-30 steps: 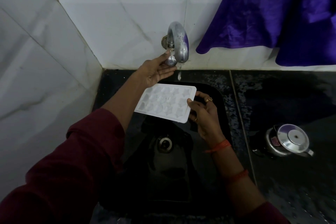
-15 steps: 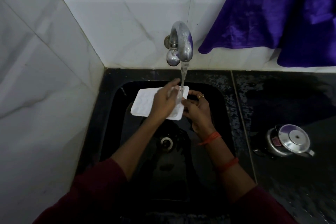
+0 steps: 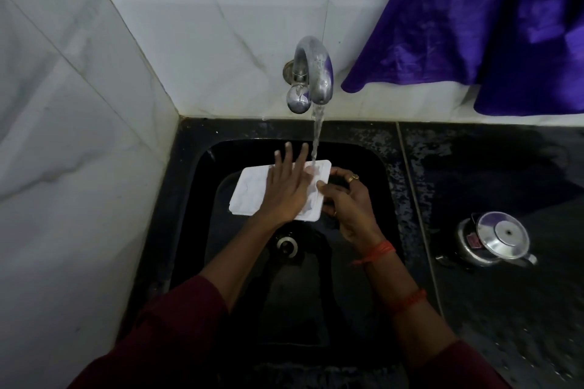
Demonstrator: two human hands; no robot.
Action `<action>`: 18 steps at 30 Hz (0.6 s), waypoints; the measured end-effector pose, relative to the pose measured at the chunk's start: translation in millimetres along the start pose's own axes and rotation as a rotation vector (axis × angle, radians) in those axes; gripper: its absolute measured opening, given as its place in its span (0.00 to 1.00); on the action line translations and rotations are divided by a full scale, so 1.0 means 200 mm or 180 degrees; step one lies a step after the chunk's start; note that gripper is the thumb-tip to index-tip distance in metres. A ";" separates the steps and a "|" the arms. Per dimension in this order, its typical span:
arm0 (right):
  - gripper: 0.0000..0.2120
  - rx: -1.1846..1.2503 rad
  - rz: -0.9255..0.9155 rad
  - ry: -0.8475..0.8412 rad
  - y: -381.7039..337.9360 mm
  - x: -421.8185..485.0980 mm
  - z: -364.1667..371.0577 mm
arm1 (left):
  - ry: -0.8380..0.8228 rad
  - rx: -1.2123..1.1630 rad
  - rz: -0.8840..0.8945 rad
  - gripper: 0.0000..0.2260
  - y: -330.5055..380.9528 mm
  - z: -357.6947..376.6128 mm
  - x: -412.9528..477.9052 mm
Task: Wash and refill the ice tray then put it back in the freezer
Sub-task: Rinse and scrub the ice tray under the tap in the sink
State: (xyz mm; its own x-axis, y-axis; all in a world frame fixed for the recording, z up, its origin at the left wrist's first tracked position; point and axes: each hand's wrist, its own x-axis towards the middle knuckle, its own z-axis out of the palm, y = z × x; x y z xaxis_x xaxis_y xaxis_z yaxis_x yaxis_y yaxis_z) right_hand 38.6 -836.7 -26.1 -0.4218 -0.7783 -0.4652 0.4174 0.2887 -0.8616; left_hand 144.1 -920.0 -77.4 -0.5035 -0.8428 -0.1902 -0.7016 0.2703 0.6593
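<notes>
A white ice tray (image 3: 249, 193) is held flat over the black sink (image 3: 196, 199), under the running water. The metal tap (image 3: 311, 73) on the tiled wall pours a stream onto the tray's far right corner. My right hand (image 3: 344, 202) grips the tray's right edge, thumb on top. My left hand (image 3: 289, 186) lies flat across the tray's top, fingers spread and pointing toward the wall. It covers the tray's middle.
The sink drain (image 3: 287, 245) sits below the tray. A steel pot with a lid (image 3: 493, 240) stands on the wet black counter (image 3: 474, 167) to the right. Purple cloth (image 3: 489, 16) hangs at the upper right. White tiled walls close the left and back.
My left hand left the tap handle, came down onto the tray, and its fingers have now stretched out flat across it. Water started flowing. The tray sank lower into the sink.
</notes>
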 end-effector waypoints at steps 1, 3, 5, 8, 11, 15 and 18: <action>0.13 -0.0001 0.0003 -0.0027 0.00 0.00 0.00 | 0.0072 -0.0001 0.0253 0.24 0.05 0.01 -0.01; 0.13 0.0039 -0.0009 -0.0076 -0.02 -0.01 0.00 | 0.0129 0.0042 0.0593 0.23 0.11 0.00 -0.02; 0.13 0.0102 -0.0042 -0.0082 -0.04 -0.01 -0.01 | 0.0152 0.0250 0.0675 0.24 0.11 -0.03 0.01; 0.13 0.0039 -0.0196 -0.0068 -0.07 -0.02 -0.05 | 0.0192 0.0372 0.0304 0.24 0.01 -0.09 0.09; 0.13 0.0030 -0.0235 -0.0121 -0.07 -0.05 -0.07 | 0.0149 0.0016 -0.0348 0.24 -0.10 -0.12 0.13; 0.14 0.0134 -0.0165 -0.0094 -0.06 -0.07 -0.05 | 0.0076 0.0095 0.0124 0.24 0.04 -0.06 0.05; 0.14 0.0145 -0.0078 -0.0057 -0.06 -0.06 -0.05 | 0.0139 0.0092 0.0636 0.27 0.15 -0.03 0.01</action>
State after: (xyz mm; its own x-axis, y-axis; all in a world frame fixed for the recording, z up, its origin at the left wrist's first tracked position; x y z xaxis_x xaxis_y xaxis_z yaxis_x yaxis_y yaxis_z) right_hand 30.9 -824.5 -11.6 -0.4180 -0.7949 -0.4399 0.4434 0.2441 -0.8624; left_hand 124.3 -915.7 -53.8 -0.6122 -0.7903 -0.0257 -0.6045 0.4469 0.6594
